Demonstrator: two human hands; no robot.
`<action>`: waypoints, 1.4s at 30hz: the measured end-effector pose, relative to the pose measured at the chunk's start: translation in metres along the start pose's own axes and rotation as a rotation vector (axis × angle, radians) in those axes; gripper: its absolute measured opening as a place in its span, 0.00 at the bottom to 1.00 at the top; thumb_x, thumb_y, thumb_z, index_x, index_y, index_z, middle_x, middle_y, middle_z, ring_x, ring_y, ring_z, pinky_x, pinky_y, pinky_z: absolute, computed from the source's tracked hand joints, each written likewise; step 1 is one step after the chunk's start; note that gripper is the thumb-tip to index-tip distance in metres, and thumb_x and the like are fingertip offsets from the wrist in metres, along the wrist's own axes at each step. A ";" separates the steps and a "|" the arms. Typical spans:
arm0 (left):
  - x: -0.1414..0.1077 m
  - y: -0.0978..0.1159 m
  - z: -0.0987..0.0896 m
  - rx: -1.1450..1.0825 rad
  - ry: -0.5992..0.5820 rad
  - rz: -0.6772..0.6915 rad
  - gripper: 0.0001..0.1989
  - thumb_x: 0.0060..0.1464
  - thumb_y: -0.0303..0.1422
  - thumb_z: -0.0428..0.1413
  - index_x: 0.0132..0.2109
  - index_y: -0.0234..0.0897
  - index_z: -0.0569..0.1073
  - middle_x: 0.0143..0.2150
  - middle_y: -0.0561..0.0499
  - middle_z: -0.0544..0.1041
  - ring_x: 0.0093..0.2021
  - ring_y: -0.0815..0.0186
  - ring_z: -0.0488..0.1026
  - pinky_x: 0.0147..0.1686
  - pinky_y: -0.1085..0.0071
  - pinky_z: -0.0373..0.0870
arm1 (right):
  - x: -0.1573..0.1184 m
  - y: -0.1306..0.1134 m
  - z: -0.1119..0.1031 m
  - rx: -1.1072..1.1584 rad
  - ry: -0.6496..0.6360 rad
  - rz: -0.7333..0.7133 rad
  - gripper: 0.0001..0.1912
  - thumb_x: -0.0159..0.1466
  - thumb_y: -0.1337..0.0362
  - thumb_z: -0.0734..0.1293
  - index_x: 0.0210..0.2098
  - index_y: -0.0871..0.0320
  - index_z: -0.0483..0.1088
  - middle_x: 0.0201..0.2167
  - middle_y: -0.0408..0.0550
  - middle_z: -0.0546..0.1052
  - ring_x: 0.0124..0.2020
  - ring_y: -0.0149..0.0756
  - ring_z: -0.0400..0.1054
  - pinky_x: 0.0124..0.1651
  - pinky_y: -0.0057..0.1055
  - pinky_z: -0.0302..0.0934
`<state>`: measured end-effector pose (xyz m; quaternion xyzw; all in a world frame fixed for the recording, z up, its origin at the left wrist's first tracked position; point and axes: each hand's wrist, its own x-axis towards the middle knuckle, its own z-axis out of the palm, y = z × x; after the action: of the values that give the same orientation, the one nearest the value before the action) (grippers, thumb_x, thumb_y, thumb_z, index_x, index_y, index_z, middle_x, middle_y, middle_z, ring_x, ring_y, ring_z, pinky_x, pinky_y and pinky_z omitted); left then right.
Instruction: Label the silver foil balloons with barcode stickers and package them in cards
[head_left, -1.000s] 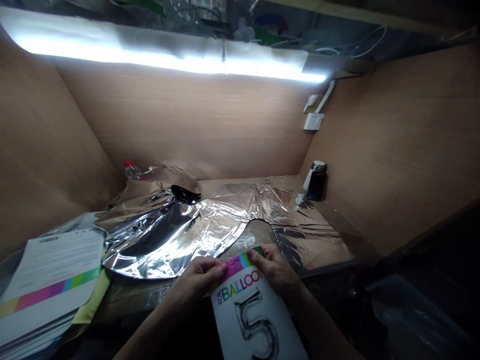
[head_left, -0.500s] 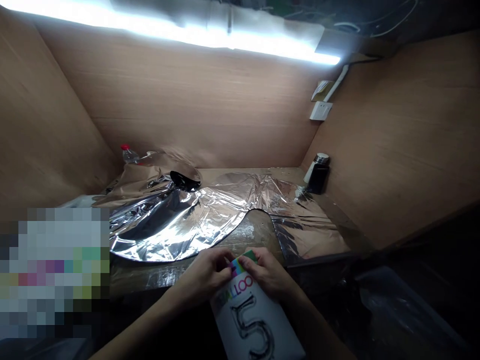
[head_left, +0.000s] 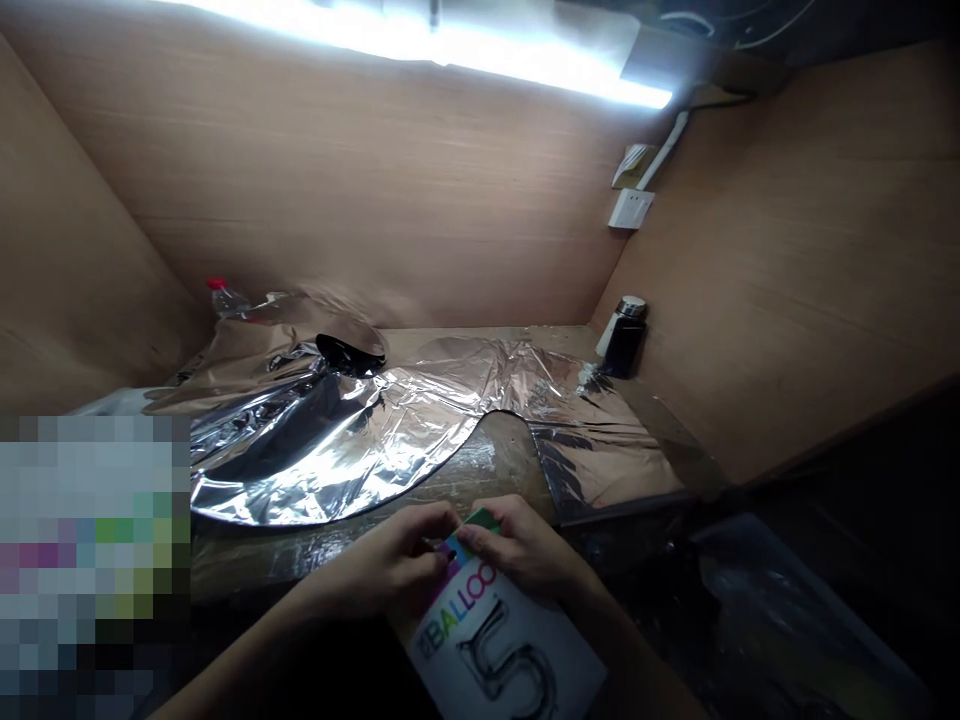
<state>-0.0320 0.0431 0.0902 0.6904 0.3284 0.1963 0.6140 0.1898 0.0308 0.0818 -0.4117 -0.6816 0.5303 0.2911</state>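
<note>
L hand [head_left: 382, 565] & R hand [head_left: 525, 548] both pinch top edge of balloon pkg [head_left: 502, 650] at 6 o'clock, grip firm, level; foil balloon [head_left: 315, 440] lies flat at 11 o'clock.

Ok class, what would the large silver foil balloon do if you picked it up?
It would probably feel light and floppy, since the silver foil balloon lies flat in loose creases. Its glossy film may slide over the wooden tabletop. It will likely crumple rather than roll.

Balloon packaging card [head_left: 450, 682] says "BALLOO" in colorful letters, the rest's covered up, and right under that there's a big silver 5 [head_left: 516, 655].
</note>
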 end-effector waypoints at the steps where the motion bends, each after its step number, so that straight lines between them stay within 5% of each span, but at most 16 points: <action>1: -0.001 0.000 -0.002 -0.193 -0.048 -0.044 0.09 0.60 0.33 0.57 0.46 0.35 0.75 0.42 0.48 0.78 0.40 0.63 0.74 0.39 0.71 0.68 | -0.001 0.000 -0.002 0.048 -0.003 0.017 0.19 0.69 0.53 0.66 0.28 0.58 0.63 0.24 0.38 0.63 0.26 0.27 0.55 0.26 0.25 0.48; 5: -0.004 -0.010 -0.002 -0.709 -0.058 -0.158 0.16 0.59 0.43 0.62 0.42 0.31 0.78 0.36 0.46 0.79 0.34 0.66 0.75 0.36 0.72 0.69 | -0.002 0.000 -0.007 0.181 0.012 0.047 0.21 0.67 0.50 0.69 0.28 0.59 0.64 0.24 0.39 0.63 0.25 0.27 0.56 0.26 0.24 0.48; 11: -0.002 -0.037 0.013 -0.772 0.017 -0.152 0.12 0.47 0.31 0.71 0.33 0.31 0.77 0.31 0.47 0.80 0.28 0.68 0.75 0.30 0.75 0.68 | -0.005 0.006 -0.007 0.288 -0.036 0.027 0.22 0.66 0.51 0.71 0.27 0.59 0.63 0.23 0.38 0.61 0.24 0.26 0.52 0.25 0.25 0.46; 19: 0.006 -0.045 0.032 -0.722 0.565 -0.023 0.15 0.46 0.40 0.71 0.35 0.36 0.78 0.27 0.53 0.77 0.24 0.70 0.71 0.25 0.77 0.65 | -0.007 0.018 -0.001 0.502 -0.037 0.045 0.21 0.64 0.51 0.72 0.28 0.59 0.63 0.22 0.38 0.63 0.23 0.26 0.54 0.25 0.25 0.47; 21: 0.005 -0.035 0.031 -0.513 0.501 -0.048 0.13 0.46 0.40 0.70 0.35 0.36 0.80 0.31 0.50 0.80 0.29 0.65 0.75 0.29 0.74 0.69 | -0.006 0.017 -0.002 0.523 -0.056 0.056 0.21 0.64 0.51 0.72 0.28 0.60 0.63 0.22 0.38 0.62 0.22 0.25 0.54 0.25 0.25 0.47; 25: -0.011 -0.013 0.018 -0.222 0.154 -0.139 0.10 0.52 0.39 0.65 0.38 0.39 0.83 0.38 0.47 0.83 0.39 0.56 0.77 0.36 0.69 0.72 | -0.007 0.015 -0.008 0.499 0.050 0.048 0.23 0.65 0.51 0.72 0.27 0.58 0.60 0.22 0.36 0.59 0.22 0.25 0.51 0.25 0.25 0.45; 30: -0.025 -0.004 -0.001 -0.330 0.311 -0.081 0.16 0.62 0.43 0.58 0.47 0.36 0.80 0.48 0.44 0.81 0.50 0.54 0.77 0.50 0.64 0.71 | -0.008 0.009 -0.005 0.317 0.144 0.047 0.22 0.68 0.50 0.68 0.27 0.58 0.60 0.24 0.37 0.59 0.25 0.26 0.51 0.26 0.25 0.46; 38: -0.012 -0.007 0.004 -0.464 0.071 -0.138 0.15 0.55 0.39 0.66 0.42 0.33 0.75 0.35 0.49 0.77 0.35 0.66 0.73 0.35 0.73 0.68 | -0.009 0.005 0.012 0.201 0.167 -0.001 0.22 0.69 0.49 0.66 0.27 0.58 0.61 0.24 0.39 0.61 0.26 0.28 0.53 0.27 0.26 0.47; 40: -0.014 -0.005 0.004 -0.412 0.025 -0.116 0.14 0.55 0.39 0.65 0.41 0.33 0.76 0.38 0.48 0.77 0.38 0.65 0.73 0.38 0.71 0.70 | -0.010 0.004 0.011 0.166 0.159 -0.011 0.22 0.69 0.50 0.66 0.26 0.58 0.61 0.24 0.39 0.61 0.27 0.28 0.53 0.27 0.26 0.48; 42: -0.018 -0.001 0.006 -0.243 0.113 -0.045 0.13 0.55 0.39 0.65 0.43 0.35 0.77 0.45 0.46 0.74 0.41 0.62 0.73 0.40 0.69 0.72 | -0.012 0.003 0.009 0.129 0.169 -0.026 0.22 0.69 0.50 0.66 0.26 0.58 0.60 0.24 0.38 0.60 0.26 0.28 0.52 0.27 0.27 0.47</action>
<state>-0.0409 0.0267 0.0904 0.5913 0.3517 0.2594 0.6778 0.1890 0.0160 0.0765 -0.4263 -0.6245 0.5327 0.3802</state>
